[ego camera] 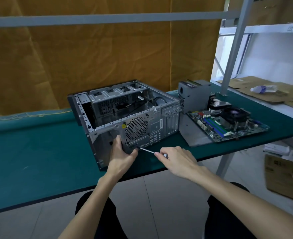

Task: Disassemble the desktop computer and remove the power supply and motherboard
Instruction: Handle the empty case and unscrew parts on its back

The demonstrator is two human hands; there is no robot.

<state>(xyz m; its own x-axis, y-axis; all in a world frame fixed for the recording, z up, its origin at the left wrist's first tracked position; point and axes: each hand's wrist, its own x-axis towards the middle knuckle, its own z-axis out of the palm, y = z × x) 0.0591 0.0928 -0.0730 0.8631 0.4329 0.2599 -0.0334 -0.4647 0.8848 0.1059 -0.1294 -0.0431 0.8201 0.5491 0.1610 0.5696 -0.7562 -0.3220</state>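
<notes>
both bare arms reach over the green table mat (38,152). the big grey metal computer case (125,114) lies open. the grey power supply box (193,94) and green motherboard (228,123) sit out beside it. the left hand (123,152) grips the case's back panel to steady it. the right hand (176,157) fingers pinch a thin silver screwdriver (147,150) at a screw.
</notes>
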